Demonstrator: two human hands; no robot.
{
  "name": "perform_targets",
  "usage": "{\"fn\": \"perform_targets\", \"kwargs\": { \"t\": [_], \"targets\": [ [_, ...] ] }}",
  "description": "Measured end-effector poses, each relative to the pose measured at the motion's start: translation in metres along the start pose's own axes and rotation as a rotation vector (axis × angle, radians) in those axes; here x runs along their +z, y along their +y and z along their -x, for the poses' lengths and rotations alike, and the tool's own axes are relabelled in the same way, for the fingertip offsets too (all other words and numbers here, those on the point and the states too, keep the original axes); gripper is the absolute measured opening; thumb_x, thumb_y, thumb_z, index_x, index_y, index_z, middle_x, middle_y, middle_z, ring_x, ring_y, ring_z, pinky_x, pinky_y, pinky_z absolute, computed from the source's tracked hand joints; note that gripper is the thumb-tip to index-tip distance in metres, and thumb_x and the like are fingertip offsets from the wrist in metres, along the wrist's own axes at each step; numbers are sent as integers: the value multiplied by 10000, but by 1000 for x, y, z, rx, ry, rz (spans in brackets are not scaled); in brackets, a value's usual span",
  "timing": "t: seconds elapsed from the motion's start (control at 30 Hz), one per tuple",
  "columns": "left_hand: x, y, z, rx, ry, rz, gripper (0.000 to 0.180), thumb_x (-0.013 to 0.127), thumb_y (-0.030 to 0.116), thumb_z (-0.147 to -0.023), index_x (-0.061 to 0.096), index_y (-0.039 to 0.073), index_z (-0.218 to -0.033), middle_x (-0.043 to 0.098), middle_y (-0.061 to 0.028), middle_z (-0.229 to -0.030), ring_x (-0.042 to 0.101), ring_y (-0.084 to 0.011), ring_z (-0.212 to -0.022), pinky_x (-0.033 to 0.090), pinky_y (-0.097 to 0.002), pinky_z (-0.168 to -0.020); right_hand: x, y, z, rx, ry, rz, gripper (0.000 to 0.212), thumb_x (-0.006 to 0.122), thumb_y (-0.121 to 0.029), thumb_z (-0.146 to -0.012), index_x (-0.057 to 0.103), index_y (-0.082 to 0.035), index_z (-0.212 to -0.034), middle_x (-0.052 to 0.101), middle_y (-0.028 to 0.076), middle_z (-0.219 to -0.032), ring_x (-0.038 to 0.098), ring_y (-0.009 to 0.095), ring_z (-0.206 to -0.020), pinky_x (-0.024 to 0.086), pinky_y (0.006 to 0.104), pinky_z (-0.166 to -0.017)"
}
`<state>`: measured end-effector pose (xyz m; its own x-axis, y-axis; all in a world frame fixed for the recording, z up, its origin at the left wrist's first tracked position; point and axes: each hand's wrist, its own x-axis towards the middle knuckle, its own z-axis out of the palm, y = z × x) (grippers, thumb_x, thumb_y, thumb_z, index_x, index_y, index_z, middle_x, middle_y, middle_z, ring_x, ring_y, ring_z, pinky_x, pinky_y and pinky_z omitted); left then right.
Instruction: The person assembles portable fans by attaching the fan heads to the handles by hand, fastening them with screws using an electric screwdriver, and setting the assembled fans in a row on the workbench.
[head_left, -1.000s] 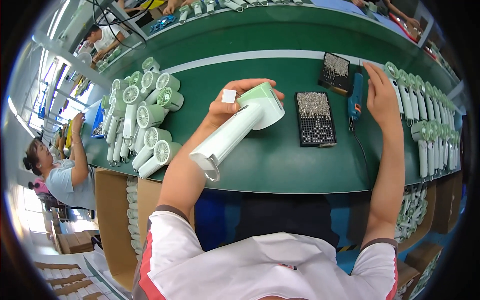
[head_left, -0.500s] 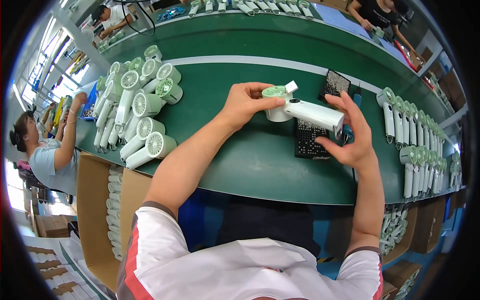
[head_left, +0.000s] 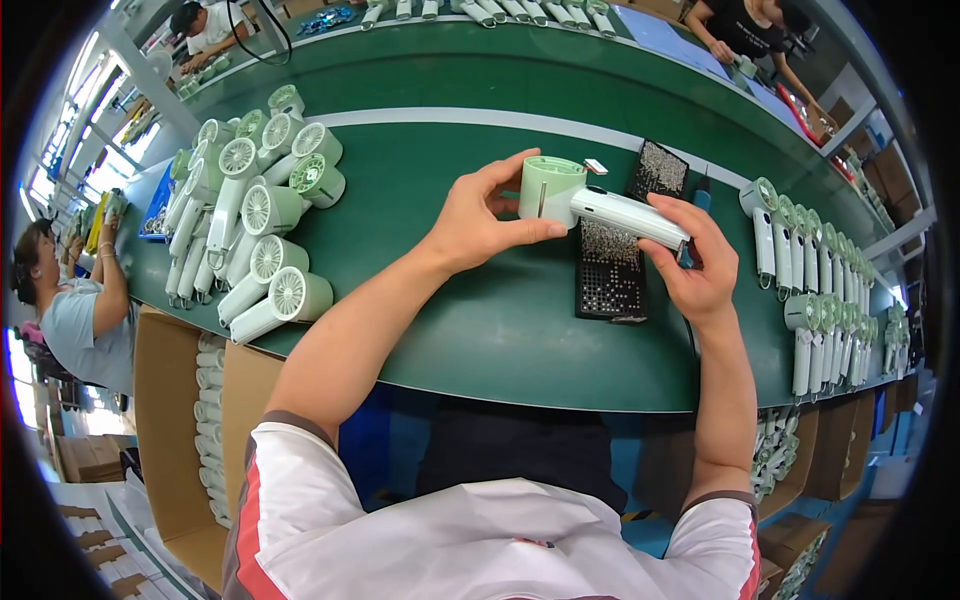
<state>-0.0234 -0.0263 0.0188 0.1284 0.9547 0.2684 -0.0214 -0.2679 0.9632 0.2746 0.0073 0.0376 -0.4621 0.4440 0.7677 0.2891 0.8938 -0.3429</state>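
Note:
A handheld fan with a pale green round head and a white handle (head_left: 622,212) is held above the green bench, lying almost crosswise. My left hand (head_left: 478,218) is closed around the left side of its head, thumb below and fingers behind. At the handle's far end, my right hand (head_left: 702,262) pinches the tip between thumb and fingers. A small white piece (head_left: 596,166) sticks up beside the fan's head. Beneath and behind the handle lies a black screw tray (head_left: 612,285), partly covered by it, with small metal screws in its holes.
Another black tray of screws (head_left: 660,168) and a blue tool (head_left: 702,194) lie behind my right hand. Several fans (head_left: 240,200) are piled at left; rows of fans (head_left: 812,250) stand at right. A cardboard box (head_left: 165,420) is below left. Other people work around the bench.
My right hand has closed from spread fingers onto the handle's end. The fan's head has turned, showing more of its side, and my left grip has shifted around it.

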Motion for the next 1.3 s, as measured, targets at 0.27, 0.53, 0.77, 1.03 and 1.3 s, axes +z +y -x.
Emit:
{"fn": "perform_targets", "kwargs": {
  "t": [0.27,0.53,0.77,1.03,1.3],
  "targets": [
    [8,1,5,9,1,-70,980,934,100,-744,387,-74,-1539,576,-164,-1422,578,-229,-1296,494,-411,-1106,0,2,5,57,-20,-66,430,800,-22,-879,647,65,-1271,703,197,-1242,700,245,-1084,582,323,-891],
    [7,-5,8,26,84,-204,989,959,274,-720,453,-99,-1484,607,-203,-1345,649,-249,-1201,572,-365,-978,-1,2,5,143,-73,-116,490,805,-28,-878,623,81,-1320,710,198,-1226,723,203,-954,600,295,-816],
    [11,-4,4,-37,144,-93,925,942,212,-755,454,-137,-1458,692,-182,-1224,716,-204,-1039,595,-318,-893,-5,4,6,142,-151,-172,612,818,-46,-860,568,80,-1404,692,219,-1301,738,225,-1031,612,305,-838],
    [13,2,7,-55,150,-99,865,918,135,-780,459,-116,-1469,667,-168,-1270,683,-211,-1120,571,-341,-965,-5,5,10,251,-152,-323,637,808,-1,-854,550,56,-1434,681,212,-1322,747,258,-1037,622,327,-897],
    [10,0,6,31,165,-300,859,930,178,-765,497,-71,-1464,668,-150,-1276,682,-196,-1110,578,-338,-943,-4,-1,4,230,-145,-234,591,829,-13,-828,616,34,-1377,717,181,-1269,746,231,-1033,613,301,-839]
  ]
}}
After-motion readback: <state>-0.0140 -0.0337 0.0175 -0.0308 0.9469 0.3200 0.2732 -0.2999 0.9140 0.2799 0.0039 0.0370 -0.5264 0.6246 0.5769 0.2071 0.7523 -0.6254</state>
